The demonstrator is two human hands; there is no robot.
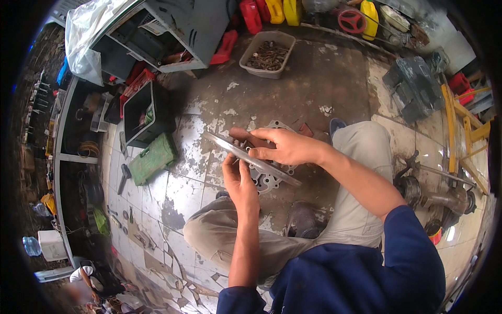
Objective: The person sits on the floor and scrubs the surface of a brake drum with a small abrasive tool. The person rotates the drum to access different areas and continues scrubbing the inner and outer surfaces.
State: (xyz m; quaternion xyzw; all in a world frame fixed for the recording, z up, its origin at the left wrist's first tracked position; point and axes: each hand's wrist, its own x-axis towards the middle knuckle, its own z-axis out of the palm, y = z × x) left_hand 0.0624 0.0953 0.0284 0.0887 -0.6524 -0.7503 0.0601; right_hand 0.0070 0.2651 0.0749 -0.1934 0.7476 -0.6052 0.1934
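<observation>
Head view: person seated on the floor, knees bent. Metal disc (pixel 261 165) held up between the legs, tilted, seen nearly edge-on. Right hand (pixel 293 147) grips it from above, thumb on near edge. Left hand (pixel 241 183) below, fingers half-curled, fingertips at the disc's underside; how firmly, cannot tell. Under the disc, on the floor: perforated metal plate (pixel 267 183), partly hidden. Leftward: green case (pixel 153 159), hammer (pixel 124 178) just beside it. Farther ahead: grey bin (pixel 261 74) of metal parts.
</observation>
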